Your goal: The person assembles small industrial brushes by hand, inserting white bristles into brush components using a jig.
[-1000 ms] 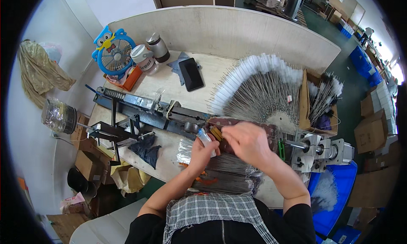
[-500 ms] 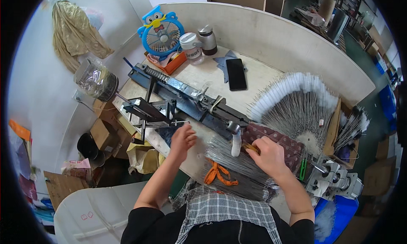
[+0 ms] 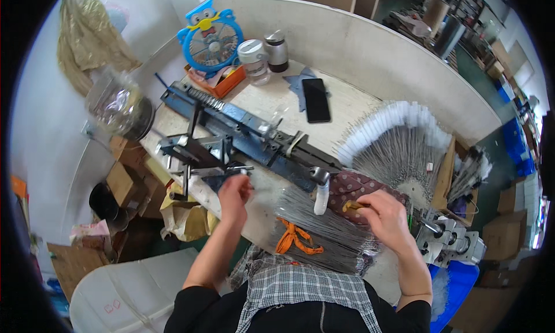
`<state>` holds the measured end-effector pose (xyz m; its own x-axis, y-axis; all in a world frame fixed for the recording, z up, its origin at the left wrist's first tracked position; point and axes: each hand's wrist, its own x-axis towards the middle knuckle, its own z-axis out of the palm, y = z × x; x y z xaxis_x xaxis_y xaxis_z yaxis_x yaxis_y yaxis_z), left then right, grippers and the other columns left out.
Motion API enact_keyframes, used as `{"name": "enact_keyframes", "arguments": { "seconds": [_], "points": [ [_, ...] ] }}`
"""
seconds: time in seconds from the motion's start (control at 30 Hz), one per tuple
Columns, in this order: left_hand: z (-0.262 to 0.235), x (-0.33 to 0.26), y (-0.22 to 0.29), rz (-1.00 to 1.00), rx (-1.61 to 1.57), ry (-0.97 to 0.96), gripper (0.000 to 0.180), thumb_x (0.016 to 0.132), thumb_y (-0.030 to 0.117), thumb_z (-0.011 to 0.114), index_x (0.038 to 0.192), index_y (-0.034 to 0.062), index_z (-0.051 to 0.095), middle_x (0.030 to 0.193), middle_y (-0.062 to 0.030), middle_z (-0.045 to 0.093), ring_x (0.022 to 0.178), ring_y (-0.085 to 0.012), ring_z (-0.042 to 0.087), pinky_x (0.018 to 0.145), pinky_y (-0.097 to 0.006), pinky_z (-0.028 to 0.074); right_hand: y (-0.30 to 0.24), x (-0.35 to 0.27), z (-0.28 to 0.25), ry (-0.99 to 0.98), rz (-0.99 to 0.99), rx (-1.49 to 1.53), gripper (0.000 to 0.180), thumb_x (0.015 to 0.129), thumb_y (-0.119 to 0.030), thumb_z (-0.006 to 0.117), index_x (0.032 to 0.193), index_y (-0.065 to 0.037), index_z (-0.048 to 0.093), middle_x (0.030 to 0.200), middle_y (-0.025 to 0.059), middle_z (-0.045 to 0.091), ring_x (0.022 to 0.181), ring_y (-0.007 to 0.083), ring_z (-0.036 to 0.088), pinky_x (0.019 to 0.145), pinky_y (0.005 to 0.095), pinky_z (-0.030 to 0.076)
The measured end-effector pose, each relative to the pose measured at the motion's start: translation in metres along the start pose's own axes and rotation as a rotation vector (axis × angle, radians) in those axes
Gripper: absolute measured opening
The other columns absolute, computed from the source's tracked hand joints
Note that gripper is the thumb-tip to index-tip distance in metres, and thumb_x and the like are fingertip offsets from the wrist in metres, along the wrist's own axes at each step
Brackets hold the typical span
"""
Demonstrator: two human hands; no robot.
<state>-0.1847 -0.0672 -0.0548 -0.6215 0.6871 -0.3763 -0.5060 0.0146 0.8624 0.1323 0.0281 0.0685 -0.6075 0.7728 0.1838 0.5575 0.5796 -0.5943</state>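
Your left hand (image 3: 234,193) pinches at the blue machine (image 3: 254,139). Your right hand (image 3: 386,217) grips a brown piece. The wire bundle (image 3: 324,232) lies between your hands, its long axis running toward the right one.

left hand (image 3: 234,195): fingers pinch a thin metal pin by the blue machine (image 3: 254,139)
right hand (image 3: 386,217): fingers rest on grey wire bundle (image 3: 324,232)

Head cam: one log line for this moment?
left hand: at blue metal jig | right hand: on grey wire bundle | orange tie: around the bundle
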Motion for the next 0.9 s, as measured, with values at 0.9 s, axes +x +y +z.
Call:
{"name": "enact_keyframes", "arguments": {
  "seconds": [0.9],
  "points": [
    [0.167,-0.085,-0.036,-0.110,0.053,-0.486,0.017,0.093,0.019,0.057,0.098,0.0039,0.062,0.086,-0.0036,0.063,0.063,-0.0070,0.053,0.057,-0.020,0.041,0.028,0.019,-0.015,0.362,-0.171,-0.121,0.013,0.074,-0.015,0.069,0.083,-0.008,0.064,0.074,0.0044,0.060,0.074,0.0232,0.057,0.066,0.0357,0.047]
  ]
}}
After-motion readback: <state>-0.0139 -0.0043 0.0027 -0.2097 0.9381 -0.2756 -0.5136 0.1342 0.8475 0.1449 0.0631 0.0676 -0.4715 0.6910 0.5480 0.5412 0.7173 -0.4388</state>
